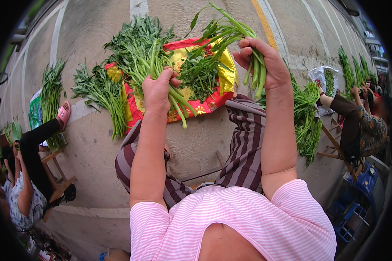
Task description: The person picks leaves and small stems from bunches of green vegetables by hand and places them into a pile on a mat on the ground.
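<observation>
My left hand [156,90] is closed around several water spinach stems [180,102], their cut ends pointing down and right, over a large leafy heap of water spinach [137,41]. Raised to the right, my right hand [268,61] grips a smaller bunch of water spinach [258,74]. The thick stems hang below its fingers, while leafy tops droop leftward. Beneath both hands a red and gold sheet [225,71] lies on the ground, with short loose leaves [199,78] on its middle. The left hand hides part of the heap.
Another bunch of greens [104,93] lies at the sheet's left edge. Long-stemmed greens [307,113] are piled on the right. People sit at far left [28,191] and far right [366,126] beside more greens. A blue vehicle [363,191] stands at lower right.
</observation>
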`<state>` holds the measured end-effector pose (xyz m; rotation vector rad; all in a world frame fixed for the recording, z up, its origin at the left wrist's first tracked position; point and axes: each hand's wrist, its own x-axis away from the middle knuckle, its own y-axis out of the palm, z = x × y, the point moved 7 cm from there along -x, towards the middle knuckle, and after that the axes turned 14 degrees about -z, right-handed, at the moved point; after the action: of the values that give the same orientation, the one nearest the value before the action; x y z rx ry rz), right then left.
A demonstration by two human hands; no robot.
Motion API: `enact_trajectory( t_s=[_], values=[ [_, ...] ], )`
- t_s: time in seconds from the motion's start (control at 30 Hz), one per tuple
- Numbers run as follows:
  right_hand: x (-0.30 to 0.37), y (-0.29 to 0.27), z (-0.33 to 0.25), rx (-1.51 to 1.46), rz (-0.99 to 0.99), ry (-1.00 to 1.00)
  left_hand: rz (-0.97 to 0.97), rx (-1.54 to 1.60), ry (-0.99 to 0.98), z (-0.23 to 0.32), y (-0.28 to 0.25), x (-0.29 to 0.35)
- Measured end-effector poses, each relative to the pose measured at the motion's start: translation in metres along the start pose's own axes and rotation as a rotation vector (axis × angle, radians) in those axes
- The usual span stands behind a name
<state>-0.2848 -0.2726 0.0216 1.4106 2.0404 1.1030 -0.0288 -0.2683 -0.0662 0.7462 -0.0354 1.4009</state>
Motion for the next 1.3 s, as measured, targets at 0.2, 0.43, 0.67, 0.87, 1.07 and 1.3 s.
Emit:
enact_trajectory(
  t_s=[0.2, 0.43, 0.67, 0.87, 1.07, 1.3],
  values=[
    [0.002, 0.002, -0.002, 0.06, 0.249, -0.111, -0.072, -0.173, -0.017, -0.001, 0.016, 0.003],
    [-0.005, 0.006, 0.006, 0.113, 0.244, -0.098, -0.194, -0.208, -0.014, -0.005, 0.043, 0.013],
    [-0.016, 0.016, 0.035, 0.184, 0.204, -0.009, -0.253, 0.049, -0.05, -0.005, 0.059, 0.018],
    [-0.023, 0.036, 0.058, 0.253, 0.21, 0.014, -0.335, 0.168, -0.062, -0.005, 0.067, 0.021],
    [-0.026, 0.036, 0.083, 0.42, 0.224, 0.12, -0.323, 0.163, -0.062, 0.001, 0.059, 0.018],
    [-0.027, 0.032, 0.079, 0.312, 0.25, 0.153, -0.273, 0.099, -0.035, 0.009, 0.054, 0.02]
  ],
)
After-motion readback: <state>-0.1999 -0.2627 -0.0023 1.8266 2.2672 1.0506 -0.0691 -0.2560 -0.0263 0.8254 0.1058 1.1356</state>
